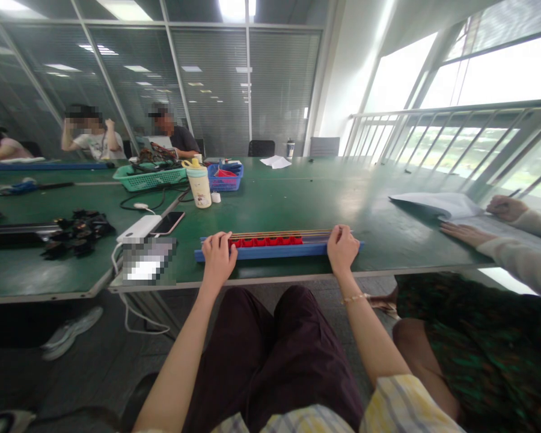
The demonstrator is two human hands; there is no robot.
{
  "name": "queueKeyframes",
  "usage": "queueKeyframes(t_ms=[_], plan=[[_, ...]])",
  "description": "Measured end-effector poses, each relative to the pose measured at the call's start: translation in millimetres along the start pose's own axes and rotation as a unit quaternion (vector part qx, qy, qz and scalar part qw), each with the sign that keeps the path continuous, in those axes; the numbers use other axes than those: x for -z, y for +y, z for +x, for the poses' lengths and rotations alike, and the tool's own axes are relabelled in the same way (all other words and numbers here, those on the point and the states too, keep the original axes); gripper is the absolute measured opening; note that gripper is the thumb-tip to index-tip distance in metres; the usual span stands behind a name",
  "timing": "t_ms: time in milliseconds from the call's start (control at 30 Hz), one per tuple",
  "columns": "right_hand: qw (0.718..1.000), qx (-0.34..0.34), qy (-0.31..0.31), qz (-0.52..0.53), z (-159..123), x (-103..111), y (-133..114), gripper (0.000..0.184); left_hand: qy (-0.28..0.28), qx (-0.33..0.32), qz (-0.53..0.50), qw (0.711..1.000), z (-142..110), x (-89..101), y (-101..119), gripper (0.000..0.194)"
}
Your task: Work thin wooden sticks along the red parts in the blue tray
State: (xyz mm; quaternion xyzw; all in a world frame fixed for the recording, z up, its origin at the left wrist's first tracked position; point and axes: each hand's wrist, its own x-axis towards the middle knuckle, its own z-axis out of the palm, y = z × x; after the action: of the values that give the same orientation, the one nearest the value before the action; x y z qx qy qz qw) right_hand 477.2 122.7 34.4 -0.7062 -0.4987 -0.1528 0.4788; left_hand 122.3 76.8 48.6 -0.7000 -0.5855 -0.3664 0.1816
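A long blue tray [270, 252] lies along the near edge of the green table, in front of my lap. Inside it sits a row of red holders [270, 241], filling its left and middle part. Thin orange and yellow strands [282, 234] stretch lengthwise above the holders, from one hand to the other. My left hand [219, 255] is closed at the left end of the strands, over the tray. At their right end, my right hand [342, 248] pinches with fingertips together. My fingers partly hide both ends of the strands.
Left of the tray are a white power bank [139, 228] and a phone [169, 223]. Farther back stand a cream bottle [199, 187], a green basket [151, 180] and a blue basket [225, 180]. On the right, a co-worker's hands [469, 233] rest at papers [442, 205].
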Motion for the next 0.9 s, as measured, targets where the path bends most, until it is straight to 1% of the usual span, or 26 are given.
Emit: queueKeyframes(t_ms=[167,367,600,900], plan=[[1.0,0.003,0.003,-0.005,-0.2,-1.3,0.9,0.036,-0.002,0.001,-0.001,1.0,0.2,1.6,1.3,0.042],[1.0,0.002,0.026,-0.001,0.3,-1.5,1.7,0.04,-0.006,0.003,-0.008,1.0,0.3,2.1,1.6,0.042],[1.0,0.017,0.006,0.015,0.8,-1.4,2.2,0.036,0.002,0.0,-0.006,1.0,0.0,0.8,1.0,0.041],[0.999,0.035,-0.011,0.031,2.0,3.0,1.4,0.038,0.001,0.005,-0.005,1.0,-0.3,0.1,1.0,0.042]])
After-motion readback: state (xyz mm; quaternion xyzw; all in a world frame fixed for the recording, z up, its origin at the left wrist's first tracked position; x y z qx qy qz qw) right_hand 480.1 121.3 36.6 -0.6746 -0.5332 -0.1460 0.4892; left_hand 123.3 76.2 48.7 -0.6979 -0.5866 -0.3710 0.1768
